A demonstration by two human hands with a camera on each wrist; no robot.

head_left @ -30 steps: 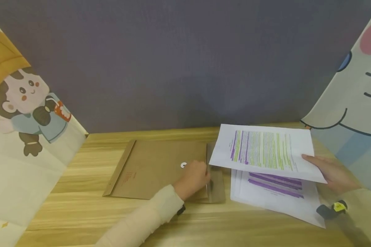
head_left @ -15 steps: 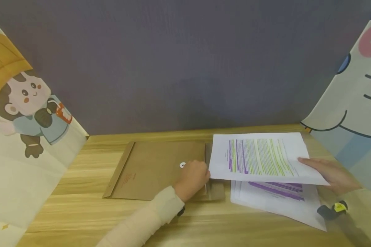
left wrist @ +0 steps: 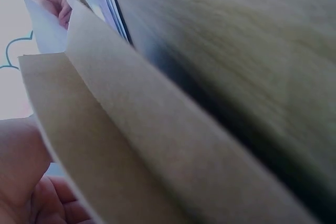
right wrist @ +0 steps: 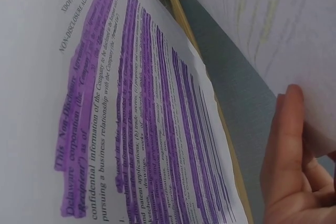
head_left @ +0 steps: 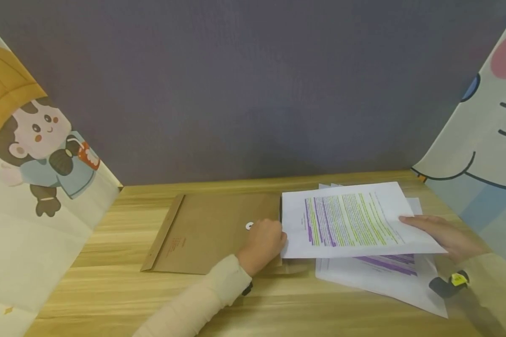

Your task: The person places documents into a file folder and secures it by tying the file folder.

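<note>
A brown paper envelope [head_left: 211,234] with a white round button lies on the wooden table. My left hand [head_left: 261,245] grips it at its right-hand, open end; in the left wrist view the brown paper layers [left wrist: 100,129] stand apart there. My right hand [head_left: 447,236] holds a printed sheet [head_left: 350,224] with purple and green highlighting by its right end, thumb on top. The sheet's left edge is right at the envelope's mouth, beside the left hand. Below the held sheet lie more white pages [head_left: 375,283], the top one with purple-highlighted lines [right wrist: 136,108].
A dark grey panel [head_left: 253,93] rises along the table's back edge. Cartoon-printed curtains hang at the left [head_left: 46,154] and right [head_left: 489,117]. Bare wooden tabletop [head_left: 303,309] shows in front of the envelope and pages.
My right hand has brought the held sheet left and lower, so its left edge now meets the envelope's mouth. The left hand stays in place on the envelope.
</note>
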